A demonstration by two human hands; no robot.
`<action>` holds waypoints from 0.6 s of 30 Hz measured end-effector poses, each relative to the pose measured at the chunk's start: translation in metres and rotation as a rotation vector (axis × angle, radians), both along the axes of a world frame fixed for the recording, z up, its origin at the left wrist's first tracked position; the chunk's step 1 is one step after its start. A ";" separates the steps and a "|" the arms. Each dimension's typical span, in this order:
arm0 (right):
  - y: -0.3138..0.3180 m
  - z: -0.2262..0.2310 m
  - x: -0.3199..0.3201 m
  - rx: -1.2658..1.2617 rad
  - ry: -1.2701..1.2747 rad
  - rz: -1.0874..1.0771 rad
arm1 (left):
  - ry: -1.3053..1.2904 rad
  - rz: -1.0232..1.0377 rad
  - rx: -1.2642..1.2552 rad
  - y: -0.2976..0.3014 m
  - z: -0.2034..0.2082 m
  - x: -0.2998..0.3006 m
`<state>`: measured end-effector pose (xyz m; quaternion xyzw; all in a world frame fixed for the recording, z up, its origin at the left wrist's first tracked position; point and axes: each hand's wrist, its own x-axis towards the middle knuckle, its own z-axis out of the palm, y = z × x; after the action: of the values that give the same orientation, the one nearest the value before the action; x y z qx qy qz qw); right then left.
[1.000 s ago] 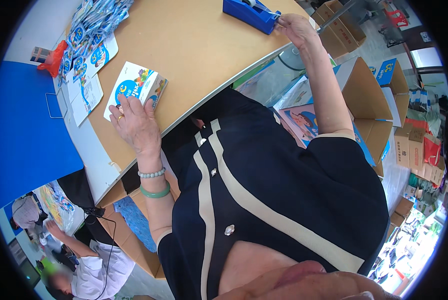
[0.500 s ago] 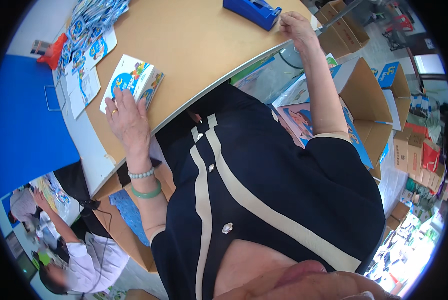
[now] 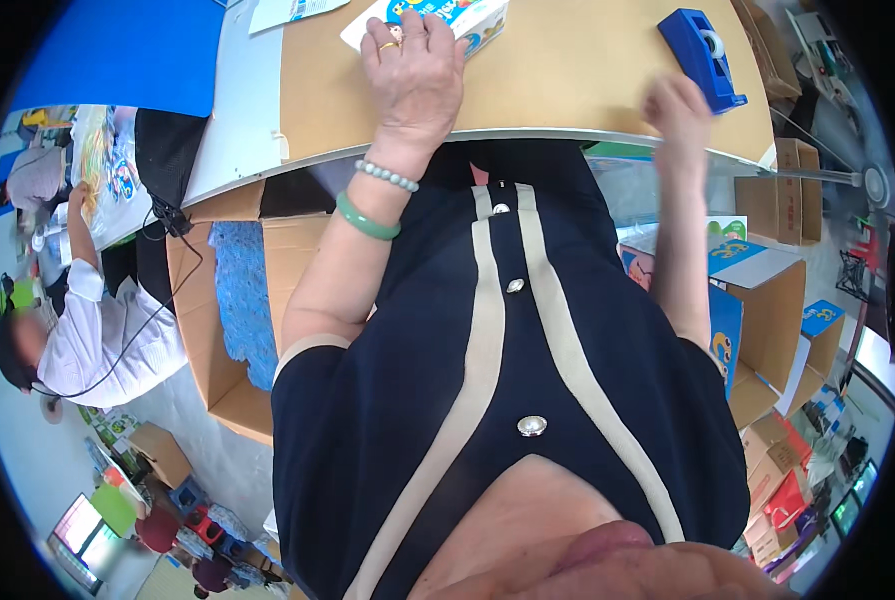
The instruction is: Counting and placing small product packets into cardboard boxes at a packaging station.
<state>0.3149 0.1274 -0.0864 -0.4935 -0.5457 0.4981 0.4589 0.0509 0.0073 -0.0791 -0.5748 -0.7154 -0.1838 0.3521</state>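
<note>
My left hand lies over a small white carton with blue and coloured print, near the far edge of the view. Its fingers reach across the top and the thumb is at the side, gripping the carton against the table. My right hand is raised over the table's near edge, just left of the blue tape dispenser. Motion blurs that hand, but its fingers look curled together; anything pinched in them is too small to make out. The roll of tape shows in the dispenser.
The tan table has a pale front edge. A flat white printed piece lies at the far left. Open cardboard boxes stand at floor level, one holding blue material on the left, others on the right. A person works at another table.
My right hand has left the tape dispenser, coming left and nearer to me. My left hand stays on the carton. The whole view has turned, shifting the table and boxes.
</note>
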 end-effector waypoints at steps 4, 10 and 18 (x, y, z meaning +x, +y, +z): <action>-0.055 0.032 -0.121 -0.124 0.207 0.390 | -0.028 -0.034 -0.004 -0.002 -0.005 0.000; -0.061 0.023 -0.169 -0.248 0.219 0.386 | -0.135 -0.192 0.079 -0.013 -0.011 -0.013; -0.059 -0.003 -0.173 -0.286 0.349 0.426 | -0.249 -0.291 0.066 -0.030 -0.014 -0.025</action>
<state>0.1421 0.0687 -0.0897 -0.3349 -0.4741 0.7320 0.3567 0.0256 -0.0231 -0.0930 -0.6329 -0.6565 -0.3261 0.2493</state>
